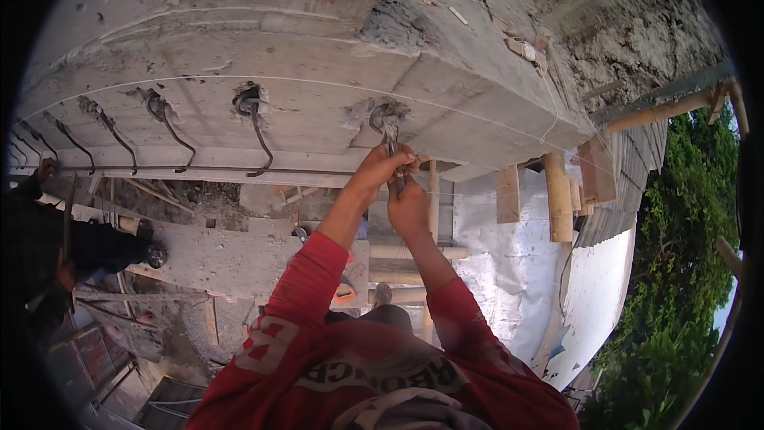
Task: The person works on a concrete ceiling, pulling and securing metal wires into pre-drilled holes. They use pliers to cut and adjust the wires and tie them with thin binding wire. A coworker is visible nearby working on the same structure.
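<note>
Both arms reach up to a bent steel bar [374, 118] sticking out of a chipped hole in the concrete beam [318, 103]. My left hand [377, 170] is closed around a grey metal tool, seemingly pliers [391, 137], whose upper end meets the bar's lower part. Just below and to the right, my right hand [408, 205] is closed at the tool's lower end. The fingers hide most of its handles, and I cannot make out any fine wire between its jaws.
More hooked bars [255, 135] hang from the beam to the left, beneath a taut white string [302, 80]. Another person [72, 231] is at the far left. Wooden posts [559, 199] and metal sheeting [509, 287] stand right. Below lies a plank walkway [215, 259].
</note>
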The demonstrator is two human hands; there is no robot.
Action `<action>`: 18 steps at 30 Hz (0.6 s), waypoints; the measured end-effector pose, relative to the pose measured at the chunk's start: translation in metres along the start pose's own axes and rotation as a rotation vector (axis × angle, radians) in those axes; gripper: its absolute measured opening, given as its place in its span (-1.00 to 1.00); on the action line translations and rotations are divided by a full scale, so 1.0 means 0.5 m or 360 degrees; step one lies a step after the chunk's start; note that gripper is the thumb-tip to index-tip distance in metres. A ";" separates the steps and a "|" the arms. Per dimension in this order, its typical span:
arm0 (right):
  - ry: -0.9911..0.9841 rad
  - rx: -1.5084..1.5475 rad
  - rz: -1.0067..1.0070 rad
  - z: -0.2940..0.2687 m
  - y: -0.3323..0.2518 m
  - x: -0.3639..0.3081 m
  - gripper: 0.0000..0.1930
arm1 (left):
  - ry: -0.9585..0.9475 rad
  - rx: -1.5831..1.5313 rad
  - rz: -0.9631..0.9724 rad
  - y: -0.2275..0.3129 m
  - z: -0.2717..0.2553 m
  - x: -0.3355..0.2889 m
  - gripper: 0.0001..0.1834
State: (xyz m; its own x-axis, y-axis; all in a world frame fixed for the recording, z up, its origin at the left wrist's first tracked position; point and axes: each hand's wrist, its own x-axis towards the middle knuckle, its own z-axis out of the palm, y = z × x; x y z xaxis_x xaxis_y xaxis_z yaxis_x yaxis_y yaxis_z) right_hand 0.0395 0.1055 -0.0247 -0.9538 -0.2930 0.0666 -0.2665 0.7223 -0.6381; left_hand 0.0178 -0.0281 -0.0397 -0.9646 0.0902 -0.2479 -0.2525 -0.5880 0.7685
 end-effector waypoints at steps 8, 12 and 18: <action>0.0040 -0.0029 -0.0187 0.008 0.036 0.025 -0.72 | -0.0062 -0.0024 0.0013 -0.005 -0.012 0.019 -0.49; -0.0455 0.0559 0.0121 -0.045 0.013 0.040 -0.75 | -0.0198 -0.0412 0.0024 0.021 -0.015 0.017 -0.38; -0.1203 0.2057 0.0783 -0.101 0.006 0.047 -0.66 | -0.0204 -0.0845 0.0091 0.035 0.031 0.031 -0.56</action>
State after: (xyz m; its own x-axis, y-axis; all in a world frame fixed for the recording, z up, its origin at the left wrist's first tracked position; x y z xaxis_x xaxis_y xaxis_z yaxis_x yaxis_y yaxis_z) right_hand 0.0091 0.1326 0.0136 -0.5153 -0.7182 -0.4676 0.7076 -0.0487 -0.7049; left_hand -0.0030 -0.0248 -0.0210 -0.9856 0.1238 -0.1150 -0.1580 -0.9166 0.3672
